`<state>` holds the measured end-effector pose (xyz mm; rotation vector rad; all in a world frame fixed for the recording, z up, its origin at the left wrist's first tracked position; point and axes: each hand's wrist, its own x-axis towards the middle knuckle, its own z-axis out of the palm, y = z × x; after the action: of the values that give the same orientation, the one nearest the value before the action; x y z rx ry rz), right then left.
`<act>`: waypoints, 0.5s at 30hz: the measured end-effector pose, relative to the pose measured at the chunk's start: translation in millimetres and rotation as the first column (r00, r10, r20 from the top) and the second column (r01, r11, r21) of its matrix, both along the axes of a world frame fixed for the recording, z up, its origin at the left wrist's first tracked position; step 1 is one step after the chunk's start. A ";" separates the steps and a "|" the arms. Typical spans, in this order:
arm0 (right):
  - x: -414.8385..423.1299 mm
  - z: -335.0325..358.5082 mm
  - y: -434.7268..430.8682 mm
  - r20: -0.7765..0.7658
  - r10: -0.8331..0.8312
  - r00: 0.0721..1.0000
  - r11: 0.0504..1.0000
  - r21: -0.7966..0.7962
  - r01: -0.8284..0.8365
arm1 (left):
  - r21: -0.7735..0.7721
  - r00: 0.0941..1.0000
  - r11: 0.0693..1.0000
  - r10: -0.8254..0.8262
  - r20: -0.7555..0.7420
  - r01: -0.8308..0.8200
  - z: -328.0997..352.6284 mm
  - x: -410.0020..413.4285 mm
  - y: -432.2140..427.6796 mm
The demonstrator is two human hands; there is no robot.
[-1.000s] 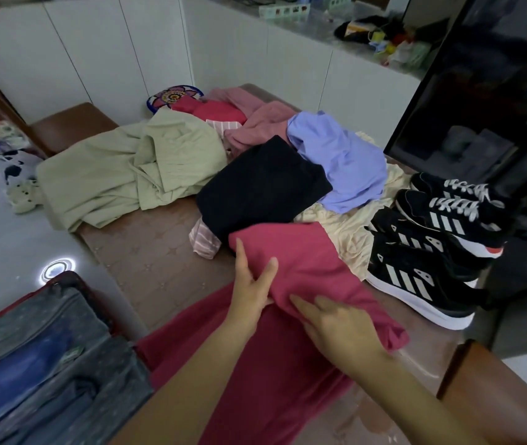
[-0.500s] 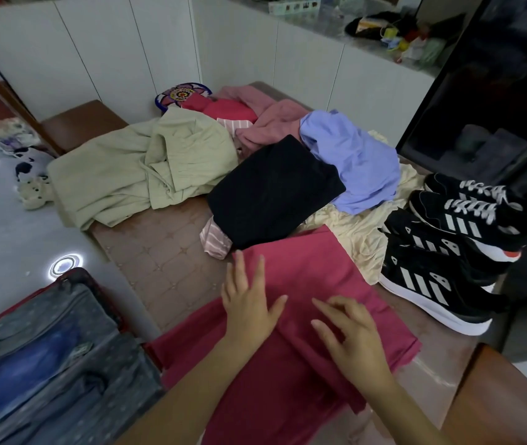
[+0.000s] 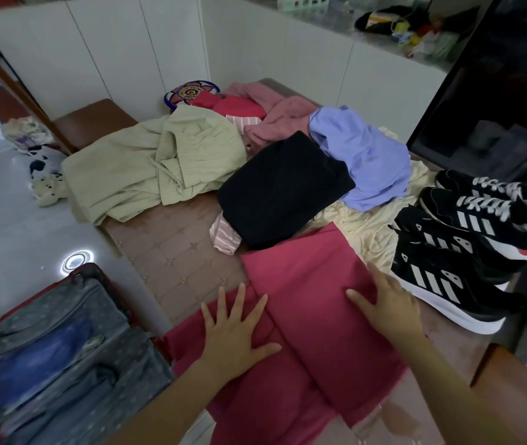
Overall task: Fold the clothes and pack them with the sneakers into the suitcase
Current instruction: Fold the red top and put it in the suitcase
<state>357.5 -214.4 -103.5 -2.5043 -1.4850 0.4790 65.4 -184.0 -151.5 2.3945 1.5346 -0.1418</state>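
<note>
A dark red garment [image 3: 307, 303] lies folded lengthwise on the near end of the brown table [image 3: 175, 252]. My left hand [image 3: 235, 329] presses flat on its left part, fingers spread. My right hand [image 3: 387, 303] lies flat on its right edge. Behind it sit a black folded garment [image 3: 281, 187], a blue shirt [image 3: 368, 155], pink clothes [image 3: 275, 114], a cream cloth [image 3: 371, 226] and a green garment [image 3: 146, 168]. Black sneakers [image 3: 455, 252] with white stripes stand at the right. An open suitcase [image 3: 47, 358] lies on the floor at lower left.
A patterned round item [image 3: 191, 90] rests at the table's far end. Brown benches [image 3: 92, 118] flank the table at far left and near right. Soft toys [image 3: 45, 175] lie on the floor at left. A dark cabinet [image 3: 496, 91] stands right; white cupboards run behind.
My hands let go of the red garment's folded-over part and laid it down. Both hands then spread apart and now press flat on it.
</note>
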 end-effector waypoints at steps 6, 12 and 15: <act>28.2 10.3 24.2 -0.316 -0.107 0.943 0.994 -0.009 0.110 | -0.048 0.999 0.999 0.008 -0.052 -0.010 4.2 4.8 0.6; 62.4 60.4 32.8 -0.002 -0.034 0.999 0.971 0.237 0.033 | -0.097 0.996 0.992 -0.072 0.053 0.077 11.1 55.0 7.0; 60.4 85.8 28.5 0.166 0.029 0.986 0.941 0.329 -0.083 | -0.110 0.962 0.994 0.004 0.274 0.027 19.0 81.1 8.9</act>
<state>417.9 -185.9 -17.7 -2.2782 -1.5469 0.0251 146.5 -175.1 -132.4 2.2260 1.3485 0.0959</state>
